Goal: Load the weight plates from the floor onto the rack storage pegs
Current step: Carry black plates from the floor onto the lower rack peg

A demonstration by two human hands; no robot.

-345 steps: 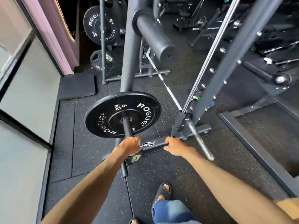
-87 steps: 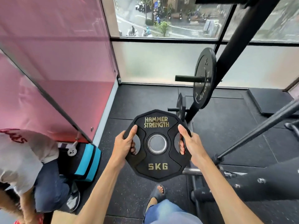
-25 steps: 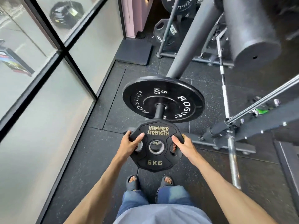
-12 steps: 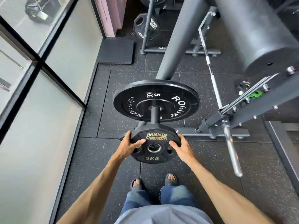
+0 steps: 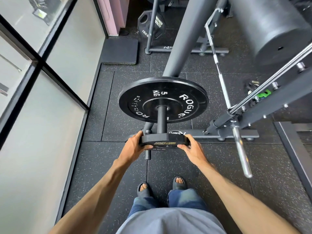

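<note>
A black Hammer Strength 5 kg plate (image 5: 162,138) hangs between my hands, seen almost edge-on. My left hand (image 5: 135,146) grips its left side and my right hand (image 5: 192,149) grips its right side. The plate sits at the near end of a black storage peg (image 5: 161,120) on the grey rack upright (image 5: 182,39). Whether the peg passes through the plate's hole is hidden. Farther along the same peg sits a black Rogue 5 kg plate (image 5: 185,98). A shorter, lower peg (image 5: 147,153) pokes out under the held plate.
A chrome barbell sleeve (image 5: 241,149) juts toward me on the right. A thick black roller pad (image 5: 270,27) hangs at upper right. A glass wall (image 5: 42,98) runs along the left. Another plate (image 5: 143,26) leans at the back, beside a dark mat (image 5: 120,51).
The held plate has tipped from facing me to nearly edge-on and moved up against the peg's near end. My view has tilted further down.
</note>
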